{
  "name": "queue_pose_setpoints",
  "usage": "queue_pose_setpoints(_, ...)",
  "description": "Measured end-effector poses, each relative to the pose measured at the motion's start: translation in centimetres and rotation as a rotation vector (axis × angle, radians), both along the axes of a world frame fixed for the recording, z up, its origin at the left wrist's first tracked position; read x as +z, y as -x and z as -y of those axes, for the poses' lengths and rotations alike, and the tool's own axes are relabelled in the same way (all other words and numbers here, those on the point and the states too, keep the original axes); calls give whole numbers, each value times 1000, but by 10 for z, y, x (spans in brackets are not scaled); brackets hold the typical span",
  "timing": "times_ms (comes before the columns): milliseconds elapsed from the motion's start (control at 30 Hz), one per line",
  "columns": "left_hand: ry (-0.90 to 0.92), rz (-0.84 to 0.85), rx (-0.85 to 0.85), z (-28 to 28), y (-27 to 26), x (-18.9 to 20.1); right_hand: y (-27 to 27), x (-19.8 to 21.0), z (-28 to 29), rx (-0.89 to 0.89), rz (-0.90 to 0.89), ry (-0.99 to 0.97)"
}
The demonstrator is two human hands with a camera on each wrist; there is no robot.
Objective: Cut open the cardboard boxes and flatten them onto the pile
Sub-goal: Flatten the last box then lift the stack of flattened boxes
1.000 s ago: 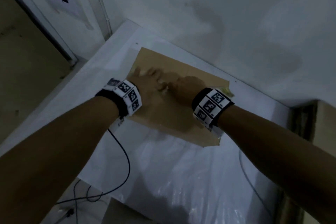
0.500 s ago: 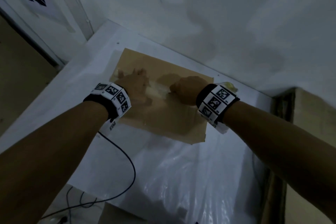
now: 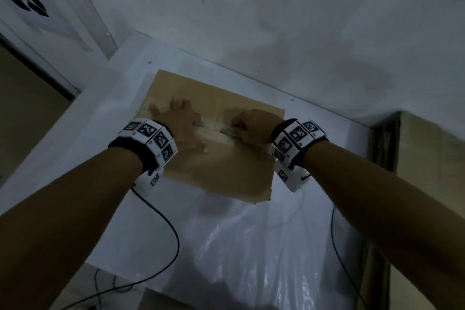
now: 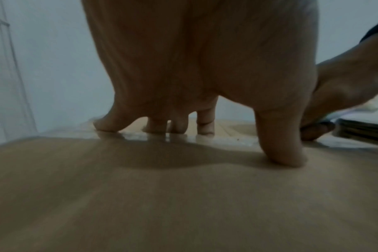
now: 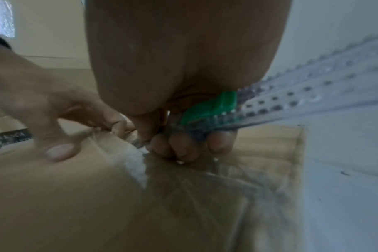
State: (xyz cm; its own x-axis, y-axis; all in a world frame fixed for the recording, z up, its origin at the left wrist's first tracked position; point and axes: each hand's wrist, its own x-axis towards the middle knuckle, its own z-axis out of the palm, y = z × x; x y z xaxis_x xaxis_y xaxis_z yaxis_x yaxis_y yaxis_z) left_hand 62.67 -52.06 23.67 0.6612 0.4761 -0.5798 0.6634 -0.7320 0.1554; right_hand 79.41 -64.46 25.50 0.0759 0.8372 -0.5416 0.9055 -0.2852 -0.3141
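1. White-walled corner; white table (image 3: 75, 148) under clear plastic sheeting (image 3: 246, 254). Black cables (image 3: 161, 219) trail off its near edge. Further cardboard stands at far right (image 3: 427, 158), and a printed box (image 5: 9, 136) shows in the right-wrist view.

2. Cardboard box (image 3: 221, 168): brown, closed, lying on the table toward the wall. A glossy tape seam (image 3: 214, 133) runs across its top.

3. Left hand (image 3: 178, 121): flat on the box top at the left, fingers (image 4: 155, 127) straight and spread, tips down on the tape, thumb planted nearer the wrist. It presses; it holds nothing.

4. Right hand (image 3: 254, 126): fingers curled tight round a utility knife (image 5: 207, 109) with a green slider and a notched clear handle. Blade tip (image 3: 226, 131) is on the seam, just beside the left thumb.

5. Handling, judged:
   - Box looks light and fairly stiff across the panels. The top may give under pressure where the flaps meet, so the holding hand belongs on a flap beside the seam, not on it.
   - Tape is slick, so a shallow blade angle seems wise. The board beneath should cut easily if the blade goes deep.
   - With little weight, the box would slide on the plastic sheeting unless pinned.
   - Hazard: the blade lies close to the left thumb. Cutting away from that hand looks safer.

6. Progress, judged: seam cut under way; box not yet flattened. No pile can be made out.
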Motion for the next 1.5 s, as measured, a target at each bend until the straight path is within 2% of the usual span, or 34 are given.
queue_pose_setpoints(67, 31, 1, 29, 2, -1, -1, -6, -3, 1, -3, -30, -50)
queue_pose_setpoints(167, 175, 14, 41, -3, 2, -1, -16, -7, 4, -56, -54, -161)
queue_pose_setpoints(233, 242, 69, 80, -15, 2, -17, -16, -8, 3, -10, -42, -127)
queue_pose_setpoints(300, 286, 87, 104, -13, 1, -10, -11, -7, 1, 39, -33, -70)
queue_pose_setpoints(400, 285, 146, 92, -3, 3, 1, -3, -4, -1, 93, -37, -35)
queue_pose_setpoints(600, 255, 146, 115, -4, 5, 2, -12, 0, 6, 199, -67, -41)
queue_pose_setpoints(700, 248, 153, 153, -3, 4, 2, -18, -3, 14, 168, -113, -82)
queue_pose_setpoints(833, 249, 150, 144, -3, 3, 2, -6, -8, 19, 64, -82, -125)
queue_pose_setpoints(900, 235, 145, 133, -4, 3, 3, -1, -8, 18, 71, -67, -123)
queue_pose_setpoints(1033, 206, 101, 123, -5, 9, 3, -4, 7, 20, 158, -137, -57)
queue_pose_setpoints(1100, 205, 102, 133, -5, 11, 2, -8, 15, 27, 218, -90, 32)
queue_pose_setpoints(1167, 214, 122, 144, -2, 11, 4, -14, 11, 37, 199, -14, 81)
queue_pose_setpoints(1267, 220, 146, 132, 1, 11, 8, -17, -1, 50, -18, -122, -59)
queue_pose_setpoints(1300, 216, 144, 121, 2, 11, 9, -14, -4, 50, -41, -125, -134)
queue_pose_setpoints(1400, 213, 146, 111, 5, 10, 12, 7, -10, 39, -35, -66, -243)
queue_pose_setpoints(1500, 206, 137, 118, 6, 11, 14, 20, -7, 27, 47, -27, -217)
